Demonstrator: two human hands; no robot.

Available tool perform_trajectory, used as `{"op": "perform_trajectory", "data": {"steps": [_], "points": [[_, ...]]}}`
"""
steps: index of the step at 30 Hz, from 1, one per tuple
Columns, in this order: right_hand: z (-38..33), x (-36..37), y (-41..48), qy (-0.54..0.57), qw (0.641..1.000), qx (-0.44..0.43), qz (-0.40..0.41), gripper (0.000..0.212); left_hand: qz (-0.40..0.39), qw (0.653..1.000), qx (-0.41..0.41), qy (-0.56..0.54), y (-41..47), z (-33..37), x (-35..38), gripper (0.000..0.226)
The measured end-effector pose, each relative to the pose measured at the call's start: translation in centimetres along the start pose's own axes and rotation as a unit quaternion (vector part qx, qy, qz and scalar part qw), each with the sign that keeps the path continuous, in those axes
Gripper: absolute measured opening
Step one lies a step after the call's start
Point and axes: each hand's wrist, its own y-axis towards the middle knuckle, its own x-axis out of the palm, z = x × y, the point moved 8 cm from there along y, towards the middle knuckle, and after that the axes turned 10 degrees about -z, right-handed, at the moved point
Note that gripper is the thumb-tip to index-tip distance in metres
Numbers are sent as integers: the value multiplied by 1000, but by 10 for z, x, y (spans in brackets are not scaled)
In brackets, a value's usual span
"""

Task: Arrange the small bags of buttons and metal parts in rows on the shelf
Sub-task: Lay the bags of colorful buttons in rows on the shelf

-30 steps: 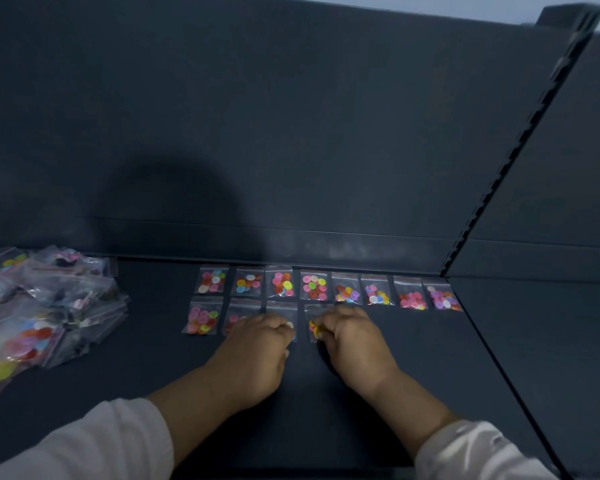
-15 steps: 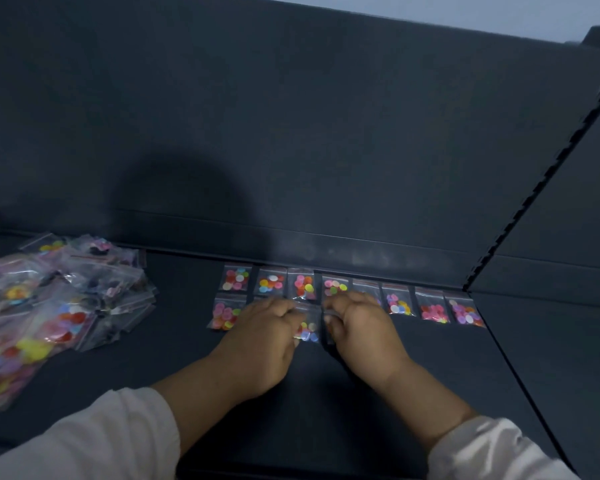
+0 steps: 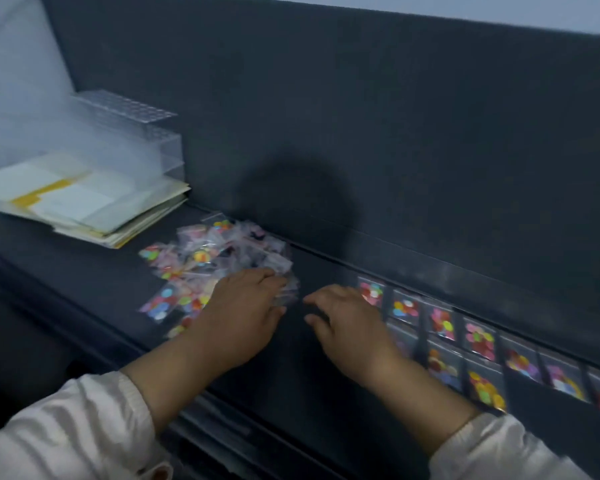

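A loose pile of small clear bags of coloured buttons (image 3: 201,261) lies on the dark shelf (image 3: 84,282) left of centre. My left hand (image 3: 243,317) lies over the pile's right edge, with its fingers stretched onto the bags; blur hides any grip. Just to the right, my right hand (image 3: 350,323) hovers over bare shelf with fingers spread and holds nothing. Right of it, a back row of button bags (image 3: 478,337) runs along the rear panel. A shorter front row (image 3: 485,389) lies before it, partly hidden by my right wrist.
A stack of pale papers and envelopes (image 3: 84,206) sits at the shelf's far left, with a clear plastic box (image 3: 129,140) behind it. The dark rear panel (image 3: 361,133) rises right behind the rows. The shelf's front lip runs below my forearms.
The view has swung left. Both hands left the front row; my left hand moved onto the loose pile and my right hand followed to the bare shelf beside it.
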Motion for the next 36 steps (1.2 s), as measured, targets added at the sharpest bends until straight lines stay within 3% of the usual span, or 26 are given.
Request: {"op": "perform_trajectory", "data": {"steps": [4,7,12,24,28,31,36], "points": [[-41,28,30,50,997,-35,-43,24,31,996,-77,-28,-34,-62,-20,44],[-64,47,48,81,992,-50,-80,27,3,983,-175,-52,-57,-110,-20,45],[-88,77,67,97,987,-54,-120,24,-31,960,-269,-75,-77,-158,-11,37],[-96,97,88,29,993,23,-113,24,-62,952,-289,-75,-57,-183,8,33],[-96,97,89,37,992,28,-117,22,-44,941,-300,-148,-58,-185,8,13],[-96,97,89,43,992,27,-119,17,-2,924,-303,-235,-61,-186,7,27],[-92,104,87,79,987,48,-130,7,9,905,-294,-308,-61,-172,8,25]]}}
